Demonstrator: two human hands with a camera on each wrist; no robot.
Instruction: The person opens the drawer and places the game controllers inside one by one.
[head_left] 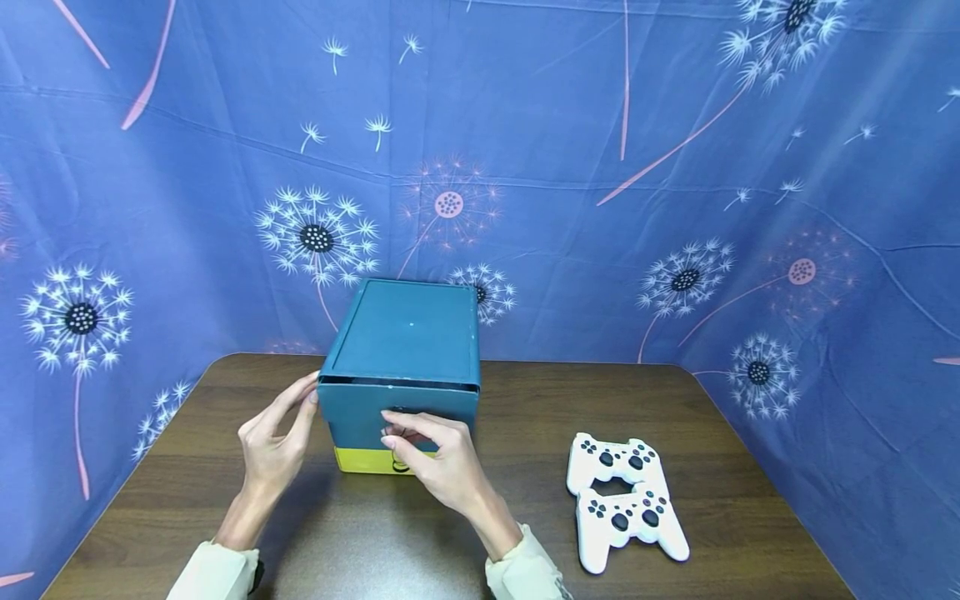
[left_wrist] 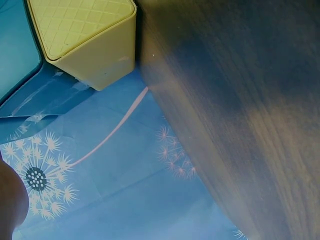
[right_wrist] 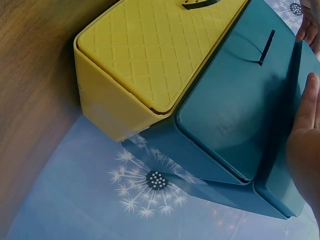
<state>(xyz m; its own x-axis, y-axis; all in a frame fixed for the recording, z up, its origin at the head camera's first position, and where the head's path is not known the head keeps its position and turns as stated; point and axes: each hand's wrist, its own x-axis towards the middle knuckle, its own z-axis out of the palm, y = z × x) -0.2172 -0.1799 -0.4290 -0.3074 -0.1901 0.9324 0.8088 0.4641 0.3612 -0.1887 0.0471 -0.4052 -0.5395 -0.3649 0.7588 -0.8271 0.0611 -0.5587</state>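
A two-level box stands at the back of the table, with a teal upper drawer (head_left: 352,417) over a yellow lower drawer (right_wrist: 150,55) whose face has a diamond pattern. My left hand (head_left: 276,437) touches the upper left front corner of the teal part with thumb and fingers nearly straight. In front of the teal drawer's face is my right hand (head_left: 442,458), its thumb and index finger apart near the dark slot (right_wrist: 267,47). Nothing clearly shows between those fingers. A narrow dark gap runs beneath the teal top (head_left: 408,333). A black loop handle (right_wrist: 200,4) is on the yellow drawer.
Two white game controllers lie on the right side of the brown table (head_left: 525,517): the farther controller (head_left: 581,467) touches the nearer controller (head_left: 596,533). Behind the table hangs a blue cloth (head_left: 540,275) with dandelion prints.
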